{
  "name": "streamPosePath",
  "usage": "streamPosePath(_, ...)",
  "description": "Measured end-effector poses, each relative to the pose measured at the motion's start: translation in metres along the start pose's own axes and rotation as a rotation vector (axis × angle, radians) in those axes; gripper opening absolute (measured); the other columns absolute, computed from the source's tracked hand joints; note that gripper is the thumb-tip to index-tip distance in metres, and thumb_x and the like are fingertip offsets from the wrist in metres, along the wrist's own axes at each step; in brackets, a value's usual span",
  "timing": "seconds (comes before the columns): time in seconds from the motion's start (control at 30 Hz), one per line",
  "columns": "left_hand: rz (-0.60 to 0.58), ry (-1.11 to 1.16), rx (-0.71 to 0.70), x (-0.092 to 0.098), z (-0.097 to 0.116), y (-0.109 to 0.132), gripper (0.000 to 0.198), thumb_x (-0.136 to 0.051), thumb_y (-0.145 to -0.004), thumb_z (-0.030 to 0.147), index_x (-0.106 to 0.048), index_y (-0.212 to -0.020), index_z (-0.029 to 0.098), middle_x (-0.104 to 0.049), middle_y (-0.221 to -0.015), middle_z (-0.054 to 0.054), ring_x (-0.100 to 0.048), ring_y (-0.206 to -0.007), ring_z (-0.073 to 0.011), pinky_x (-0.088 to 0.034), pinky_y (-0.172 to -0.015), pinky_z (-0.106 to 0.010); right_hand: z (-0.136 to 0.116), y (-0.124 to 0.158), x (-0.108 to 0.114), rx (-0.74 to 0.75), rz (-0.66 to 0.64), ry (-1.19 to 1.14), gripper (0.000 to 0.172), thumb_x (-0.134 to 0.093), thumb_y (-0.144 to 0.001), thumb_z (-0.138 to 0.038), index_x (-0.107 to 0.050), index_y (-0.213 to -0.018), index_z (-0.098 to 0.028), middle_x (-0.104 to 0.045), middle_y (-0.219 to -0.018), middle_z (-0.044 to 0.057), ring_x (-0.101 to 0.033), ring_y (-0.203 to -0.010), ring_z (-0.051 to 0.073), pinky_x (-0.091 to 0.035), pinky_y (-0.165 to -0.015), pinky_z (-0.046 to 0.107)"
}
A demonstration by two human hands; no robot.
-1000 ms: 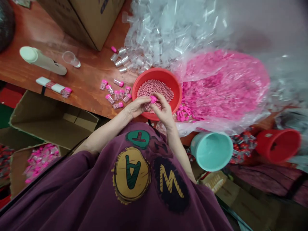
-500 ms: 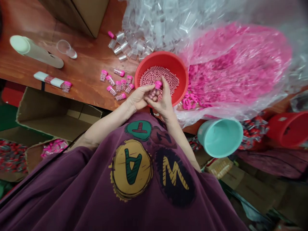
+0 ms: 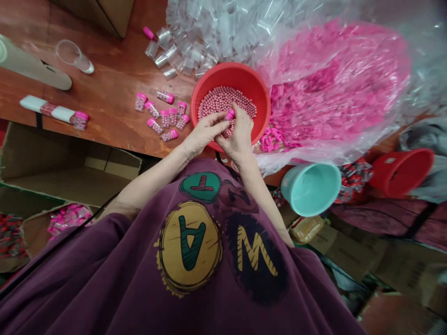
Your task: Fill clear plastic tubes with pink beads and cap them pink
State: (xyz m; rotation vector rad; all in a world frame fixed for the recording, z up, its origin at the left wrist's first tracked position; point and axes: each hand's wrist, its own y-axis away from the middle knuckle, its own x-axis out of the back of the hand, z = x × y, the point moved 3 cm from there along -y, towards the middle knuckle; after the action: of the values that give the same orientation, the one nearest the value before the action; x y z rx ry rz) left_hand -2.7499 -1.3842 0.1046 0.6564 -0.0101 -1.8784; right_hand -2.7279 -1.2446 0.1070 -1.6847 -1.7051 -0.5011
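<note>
Over the near side of a red bowl [image 3: 230, 70], my two hands meet around a small vial with a pink cap [image 3: 229, 115]. My left hand [image 3: 208, 130] is closed, its fingers at the cap's left side and over the body. My right hand [image 3: 240, 135] curls round it from the right, index finger by the cap. Most of the vial is hidden by my fingers. Pink beads [image 3: 226, 97] fill the bottom of the bowl. Left of it, several filled vials with pink caps [image 3: 165, 117] lie on the brown table [image 3: 115, 102].
Behind the bowl are clear empty vials [image 3: 171, 53]. A plastic bag of pink caps [image 3: 314, 93] spreads to the right. A teal bucket [image 3: 310, 188] and a red bucket [image 3: 401, 172] stand lower right. Cardboard boxes [image 3: 70, 167] sit below the table's left edge.
My fingers have closed further over the vial, hiding the beads that showed inside it. The camera view has shifted, so the table things appear further left and higher.
</note>
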Motion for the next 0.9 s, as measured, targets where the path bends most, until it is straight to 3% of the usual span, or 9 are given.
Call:
streamPosePath(0.17,-0.021,-0.084,-0.045,-0.002,-0.003,-0.003,0.027,-0.071,-0.101,0.039,-0.078,-0.114,0.016,-0.075,-0.100,-0.004,-0.070,-0.102,-0.0191,-0.056,-0.094,-0.031,0.003,-0.002,-0.005,-0.054,-0.048,0.040,0.072,-0.067,-0.091,-0.046,-0.049,-0.156,-0.018,-0.051,-0.155,0.018,-0.038,-0.155,0.042,-0.030,-0.127,0.075)
streamPosePath(0.33,0.044,-0.182,-0.092,0.003,-0.009,-0.009,0.020,-0.062,-0.104,0.029,-0.075,-0.106,0.014,-0.072,-0.097,-0.004,-0.065,-0.099,-0.0175,-0.051,-0.095,-0.028,0.000,-0.005,-0.006,-0.099,-0.130,0.094,0.072,-0.068,-0.090,-0.039,-0.049,-0.154,-0.014,-0.050,-0.154,0.021,-0.042,-0.148,0.041,-0.024,-0.130,0.072)
streamPosePath(0.43,0.057,-0.305,-0.091,0.004,-0.013,-0.009,0.020,-0.054,-0.103,0.023,-0.071,-0.097,0.014,-0.069,-0.093,-0.004,-0.063,-0.098,-0.0177,-0.048,-0.098,-0.028,-0.010,-0.004,-0.007,-0.154,-0.211,0.231,0.074,-0.064,-0.089,-0.030,-0.045,-0.157,-0.008,-0.054,-0.148,0.024,-0.048,-0.140,0.042,-0.033,-0.125,0.072)
streamPosePath(0.57,0.114,-0.466,-0.068,0.009,-0.024,-0.004,0.021,-0.051,-0.099,0.032,-0.067,-0.096,0.018,-0.068,-0.100,-0.008,-0.062,-0.103,-0.0224,-0.048,-0.105,-0.034,-0.022,0.004,-0.013,-0.175,-0.282,0.398,0.067,-0.058,-0.091,-0.019,-0.047,-0.155,-0.001,-0.062,-0.139,0.027,-0.056,-0.129,0.039,-0.048,-0.114,0.060)
streamPosePath(0.7,0.015,-0.572,-0.083,0.012,-0.040,-0.009,0.020,-0.054,-0.095,0.039,-0.062,-0.098,0.021,-0.065,-0.101,-0.010,-0.062,-0.103,-0.0275,-0.048,-0.105,-0.043,-0.018,0.012,-0.017,-0.170,-0.314,0.520,0.069,-0.058,-0.095,-0.024,-0.043,-0.157,0.003,-0.063,-0.138,0.026,-0.057,-0.126,0.038,-0.050,-0.107,0.053)
streamPosePath(0.9,-0.081,-0.636,-0.031,0.005,-0.058,-0.010,0.023,-0.054,-0.094,0.050,-0.062,-0.094,0.028,-0.070,-0.096,-0.005,-0.068,-0.099,-0.0335,-0.055,-0.098,-0.051,-0.003,0.036,-0.019,-0.220,-0.240,0.521,0.063,-0.068,-0.087,-0.029,-0.055,-0.142,-0.001,-0.068,-0.128,0.021,-0.061,-0.115,0.035,-0.052,-0.100,0.047)
